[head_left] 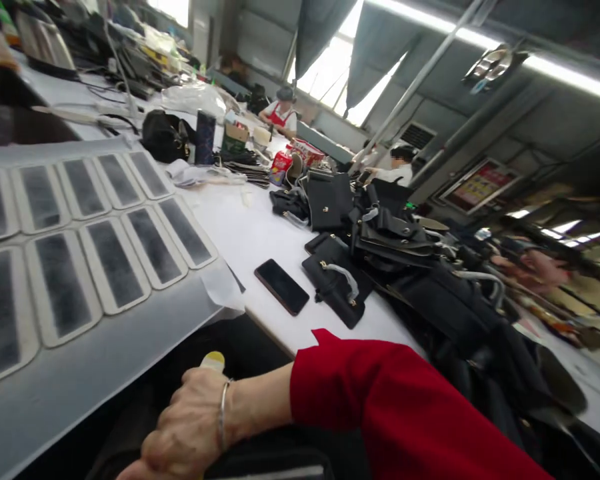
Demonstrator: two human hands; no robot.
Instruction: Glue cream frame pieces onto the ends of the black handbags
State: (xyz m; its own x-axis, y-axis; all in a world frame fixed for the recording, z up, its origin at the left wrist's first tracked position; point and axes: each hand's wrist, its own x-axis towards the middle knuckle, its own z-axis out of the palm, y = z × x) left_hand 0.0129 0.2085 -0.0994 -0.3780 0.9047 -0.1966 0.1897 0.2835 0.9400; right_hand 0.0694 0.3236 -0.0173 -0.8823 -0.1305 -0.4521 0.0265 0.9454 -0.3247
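Observation:
My right hand [185, 420], in a red sleeve and with a bracelet at the wrist, is at the bottom of the head view. Its fingers are closed around a white handle with a yellow end [213, 361]; the end sticks out above the fist and the rest is hidden. Dark material lies below the hand, beside the grey board [130, 347] that carries rows of pale rounded panels [115, 267] with dark rectangles. On the white table, beyond the wrist, lie a black phone [282, 287] and a small black bag [337, 283] with a wrapped handle. My left hand is out of view.
A heap of black bags [395, 233] covers the right part of the white table [220, 213]. Farther back are a black pouch [164, 136], a dark cylinder [205, 137], a red packet [281, 165] and a metal kettle [45, 37]. Two people sit beyond.

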